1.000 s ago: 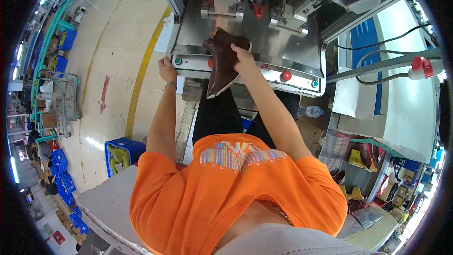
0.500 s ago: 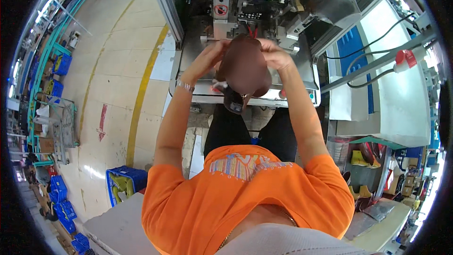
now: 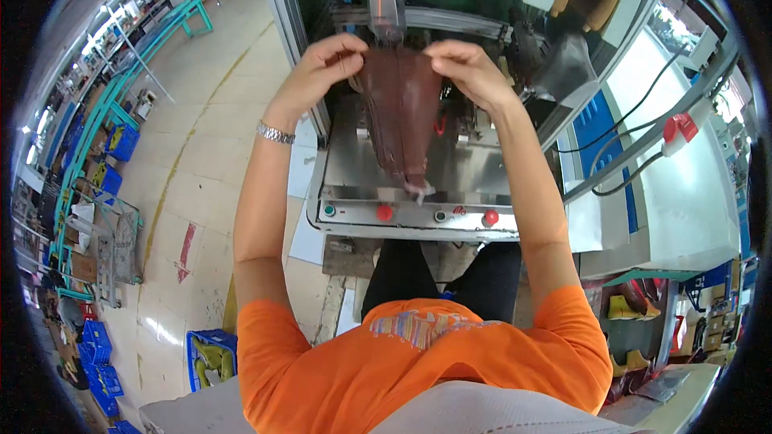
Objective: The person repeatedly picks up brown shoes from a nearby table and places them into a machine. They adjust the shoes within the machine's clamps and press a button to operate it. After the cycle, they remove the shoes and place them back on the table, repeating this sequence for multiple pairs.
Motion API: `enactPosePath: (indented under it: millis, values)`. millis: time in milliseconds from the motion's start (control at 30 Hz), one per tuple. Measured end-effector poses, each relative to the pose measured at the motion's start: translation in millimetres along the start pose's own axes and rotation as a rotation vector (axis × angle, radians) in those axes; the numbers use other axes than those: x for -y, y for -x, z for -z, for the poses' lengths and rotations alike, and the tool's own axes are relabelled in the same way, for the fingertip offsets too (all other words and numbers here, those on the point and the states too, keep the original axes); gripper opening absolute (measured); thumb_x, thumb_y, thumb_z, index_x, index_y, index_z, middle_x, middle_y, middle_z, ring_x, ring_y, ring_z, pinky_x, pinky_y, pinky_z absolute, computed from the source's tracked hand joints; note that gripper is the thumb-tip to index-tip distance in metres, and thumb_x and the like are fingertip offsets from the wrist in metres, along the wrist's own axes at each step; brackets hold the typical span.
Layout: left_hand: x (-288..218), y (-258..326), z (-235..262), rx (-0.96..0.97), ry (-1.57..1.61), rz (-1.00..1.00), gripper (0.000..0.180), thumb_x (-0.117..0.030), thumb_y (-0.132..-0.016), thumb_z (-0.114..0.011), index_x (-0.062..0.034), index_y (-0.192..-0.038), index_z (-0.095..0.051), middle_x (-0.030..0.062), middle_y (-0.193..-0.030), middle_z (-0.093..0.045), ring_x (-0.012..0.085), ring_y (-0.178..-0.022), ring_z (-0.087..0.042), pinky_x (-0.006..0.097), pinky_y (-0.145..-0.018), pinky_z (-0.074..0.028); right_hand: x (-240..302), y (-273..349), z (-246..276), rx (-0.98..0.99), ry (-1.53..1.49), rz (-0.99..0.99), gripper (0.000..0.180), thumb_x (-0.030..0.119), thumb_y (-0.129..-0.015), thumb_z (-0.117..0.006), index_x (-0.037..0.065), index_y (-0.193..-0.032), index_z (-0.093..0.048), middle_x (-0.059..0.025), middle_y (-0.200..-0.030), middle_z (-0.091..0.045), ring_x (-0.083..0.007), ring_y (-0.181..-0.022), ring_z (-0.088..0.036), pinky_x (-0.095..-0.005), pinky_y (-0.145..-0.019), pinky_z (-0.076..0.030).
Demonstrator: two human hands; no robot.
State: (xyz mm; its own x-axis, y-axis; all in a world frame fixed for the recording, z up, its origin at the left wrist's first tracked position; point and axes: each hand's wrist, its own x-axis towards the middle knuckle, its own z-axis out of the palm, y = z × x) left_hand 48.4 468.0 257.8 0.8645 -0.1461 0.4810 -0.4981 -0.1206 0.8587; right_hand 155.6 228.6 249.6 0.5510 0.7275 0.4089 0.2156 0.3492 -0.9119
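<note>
Left hand (image 3: pixel 328 68), right hand (image 3: pixel 474 71) pinch brown boot (image 3: pixel 402 104) by edges; uneven pull could skew it against grey form (image 3: pixel 387 8).

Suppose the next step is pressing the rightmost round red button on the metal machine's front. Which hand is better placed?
Probably the right hand: it's nearer that round red button than the left hand, though both hold the brown leathery boot upper.

Blue crate (image 3: pixel 190 356), lower left, holding green pieces (image 3: pixel 212 359) | grey cart (image 3: pixel 126 245), left | red-and-white plug (image 3: pixel 679 130), right
</note>
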Motion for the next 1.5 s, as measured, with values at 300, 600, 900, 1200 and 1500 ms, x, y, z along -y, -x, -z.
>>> enactPosePath:
  millis: [300, 600, 900, 1200, 1500]
  values:
    - [39, -88, 14, -0.489, 0.444, -0.163, 0.027, -0.008, -0.083, -0.059, -0.0033, -0.105, -0.044, 0.0058, -0.090, -0.058, 0.0115, -0.084, -0.055, 0.023, -0.075, -0.043, -16, -97, -1, -0.348, -0.423, 0.126, 0.010, 0.007, -0.080, -0.062, 0.002, -0.089, -0.061, -0.0049, -0.082, -0.062, -0.0131, -0.075, -0.058, -0.0265, -0.070, -0.047]
    - [37, -102, 27, -0.393, 0.504, -0.060, 0.018, -0.002, -0.085, -0.052, -0.0036, -0.102, -0.045, 0.0047, -0.092, -0.055, 0.0124, -0.085, -0.052, 0.025, -0.077, -0.042, -14, -119, -1, -0.371, -0.333, 0.099, 0.008, 0.007, -0.082, -0.059, 0.001, -0.087, -0.059, -0.0040, -0.083, -0.061, -0.0114, -0.076, -0.057, -0.0248, -0.073, -0.046]
    - [49, -120, 38, -0.505, 0.494, -0.087, 0.029, 0.004, -0.081, -0.051, -0.0033, -0.108, -0.045, 0.0070, -0.098, -0.056, 0.0152, -0.089, -0.053, 0.027, -0.079, -0.042, -16, -127, 5, -0.650, -0.201, 0.135, 0.012, -0.001, -0.077, -0.061, -0.001, -0.089, -0.058, -0.0066, -0.085, -0.060, -0.0148, -0.077, -0.057, -0.0265, -0.072, -0.046]
    - [72, -159, 26, -0.621, 0.480, -0.086, 0.025, -0.001, -0.085, -0.043, 0.0011, -0.110, -0.048, 0.0111, -0.097, -0.056, 0.0224, -0.083, -0.057, 0.033, -0.070, -0.050, -51, -169, 63, -0.726, -0.281, 0.203, 0.022, 0.003, -0.082, -0.055, -0.002, -0.103, -0.053, -0.0082, -0.087, -0.057, -0.0167, -0.075, -0.055, -0.0285, -0.070, -0.047]
    - [9, -18, -52, -0.570, -0.960, -0.901, 0.025, -0.003, -0.077, -0.052, -0.0031, -0.101, -0.052, 0.0130, -0.101, -0.055, 0.0269, -0.096, -0.051, 0.040, -0.085, -0.036, -147, 0, -9, -0.834, -0.217, -0.203, 0.056, 0.036, -0.074, -0.068, 0.013, -0.119, -0.043, -0.0006, -0.105, -0.051, -0.0166, -0.097, -0.048, -0.0362, -0.082, -0.039]
